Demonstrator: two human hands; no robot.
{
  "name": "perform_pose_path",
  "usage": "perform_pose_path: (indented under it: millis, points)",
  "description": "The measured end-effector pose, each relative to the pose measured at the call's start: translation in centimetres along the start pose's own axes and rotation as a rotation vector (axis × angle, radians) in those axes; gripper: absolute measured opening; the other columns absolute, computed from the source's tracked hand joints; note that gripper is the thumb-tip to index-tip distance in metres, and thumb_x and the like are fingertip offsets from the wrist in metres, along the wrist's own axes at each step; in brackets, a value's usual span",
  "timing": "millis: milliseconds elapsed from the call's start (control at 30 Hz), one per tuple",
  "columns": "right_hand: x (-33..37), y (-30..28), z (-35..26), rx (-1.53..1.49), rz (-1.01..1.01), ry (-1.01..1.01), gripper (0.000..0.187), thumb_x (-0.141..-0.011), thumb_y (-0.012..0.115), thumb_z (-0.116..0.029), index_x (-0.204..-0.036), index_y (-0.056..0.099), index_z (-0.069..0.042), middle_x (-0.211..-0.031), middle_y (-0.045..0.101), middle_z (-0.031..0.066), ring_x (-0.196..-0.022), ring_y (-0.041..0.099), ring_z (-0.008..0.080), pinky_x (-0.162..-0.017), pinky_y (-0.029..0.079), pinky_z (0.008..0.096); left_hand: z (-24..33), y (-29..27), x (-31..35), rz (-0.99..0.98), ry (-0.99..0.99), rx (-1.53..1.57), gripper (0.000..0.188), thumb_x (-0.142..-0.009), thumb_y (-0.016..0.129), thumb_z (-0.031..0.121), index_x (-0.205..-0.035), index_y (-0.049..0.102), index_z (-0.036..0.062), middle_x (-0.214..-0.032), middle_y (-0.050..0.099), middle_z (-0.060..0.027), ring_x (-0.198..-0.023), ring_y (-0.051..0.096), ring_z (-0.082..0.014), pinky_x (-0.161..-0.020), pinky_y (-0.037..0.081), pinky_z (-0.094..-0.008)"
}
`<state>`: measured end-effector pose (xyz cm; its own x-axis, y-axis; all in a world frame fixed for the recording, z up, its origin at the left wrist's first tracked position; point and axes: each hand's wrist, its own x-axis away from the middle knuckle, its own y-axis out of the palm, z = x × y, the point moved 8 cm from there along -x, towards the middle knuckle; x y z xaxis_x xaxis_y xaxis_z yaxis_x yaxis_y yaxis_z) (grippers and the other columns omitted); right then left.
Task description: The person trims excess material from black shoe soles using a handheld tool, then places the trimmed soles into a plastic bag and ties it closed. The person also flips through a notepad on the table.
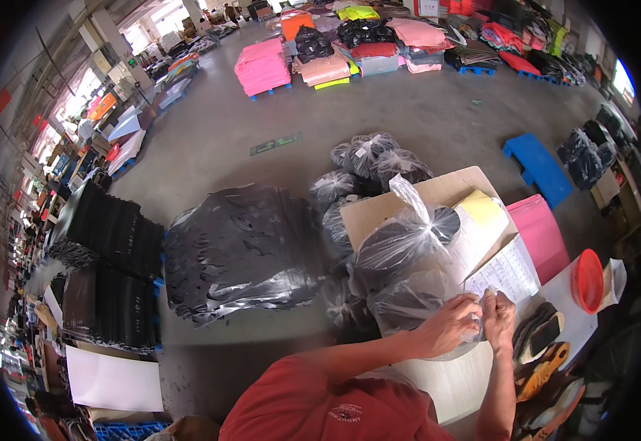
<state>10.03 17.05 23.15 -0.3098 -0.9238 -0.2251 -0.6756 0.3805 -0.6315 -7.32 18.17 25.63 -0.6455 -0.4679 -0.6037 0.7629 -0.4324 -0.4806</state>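
Observation:
My left hand and my right hand are close together over the pale board table. The fingers of both are closed on the gathered mouth of a clear plastic bag with dark contents. What lies between the fingertips is partly hidden. Just beyond it sits another clear bag, its neck knotted and a loose tail sticking up. A handwritten sheet of paper lies past my hands, with a yellow sheet farther off.
More filled clear bags are heaped beyond the table. To the left are a wide stack of black sheets and taller black stacks. A red bowl, dark shaped pieces and pink sheets lie right; a blue pallet is beyond.

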Motion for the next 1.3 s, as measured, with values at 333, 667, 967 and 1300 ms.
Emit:
perform_pose_path:
  millis: [333,667,967,1300]
  points:
    - [0.6,0.5,1.4,0.409,0.114,-0.044,0.036,-0.100,0.065,-0.019,-0.075,0.051,0.002,-0.073,0.058,0.0290,-0.067,0.056,0.0517,-0.061,0.046,0.0522,-1.7,0.2,4.9,-0.049,-0.084,0.185,0.005,-0.096,0.063,0.005,-0.101,0.063,0.0068,-0.119,0.057,-0.0108,-0.123,0.052,-0.0322,-0.104,0.044,-0.0459]
    - [1.6,3.9,0.9,-1.007,0.087,0.480,0.036,-0.111,0.055,-0.032,-0.087,0.061,-0.007,-0.063,0.047,-0.0016,-0.051,0.043,0.0112,-0.051,0.036,0.0285,-3.1,-0.6,4.1,0.085,-0.164,0.500,0.006,-0.103,0.058,0.003,-0.100,0.058,0.0079,-0.103,0.063,-0.0031,-0.108,0.057,-0.0277,-0.099,0.043,-0.0430]
    - [1.4,3.5,2.4,-0.729,-0.042,0.447,0.028,-0.107,0.061,-0.026,-0.087,0.060,-0.007,-0.057,0.043,-0.0051,-0.044,0.036,0.0072,-0.043,0.028,0.0267,-4.4,0.4,6.1,0.209,-0.411,0.829,0.017,-0.112,0.050,0.013,-0.113,0.064,0.0028,-0.120,0.059,-0.0082,-0.099,0.060,-0.0181,-0.088,0.049,-0.0321]
    - [2.5,4.9,-7.6,-0.105,-0.525,0.006,0.016,-0.092,0.073,-0.006,-0.107,0.073,0.000,-0.079,0.072,0.0170,-0.067,0.065,0.0160,-0.068,0.054,0.0342,-5.7,-0.1,2.1,0.207,-0.465,0.480,0.032,-0.107,0.058,0.012,-0.137,0.063,-0.0001,-0.135,0.058,-0.0182,-0.124,0.057,-0.0345,-0.107,0.045,-0.0397]
